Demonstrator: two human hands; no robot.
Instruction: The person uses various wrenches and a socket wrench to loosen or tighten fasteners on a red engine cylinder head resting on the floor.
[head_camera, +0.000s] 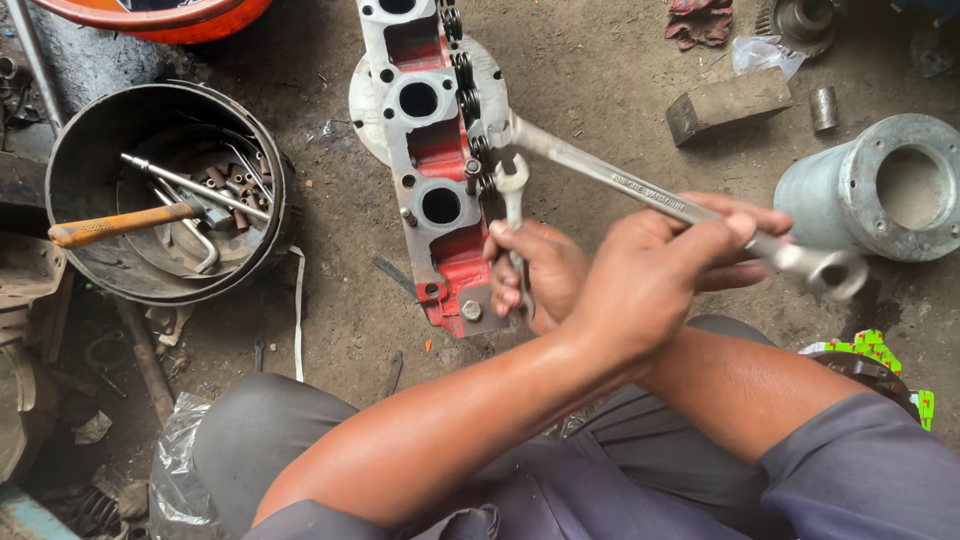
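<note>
We observed a red and grey cylinder head (430, 170) lying on the dirt floor (600, 80), its lower end just ahead of the person's knees. To its left stood a round black tub (75, 150) (it held loose rods and an orange-handled hammer (120, 224)). To the right lay a grey metal sleeve (885, 185). The left hand (655, 270), crossed over the other arm, was clenched around a long wrench (640, 192), whose far end sat on the head's right edge. The right hand (535, 275) gripped a smaller wrench (513, 215), upright against that same edge.
</note>
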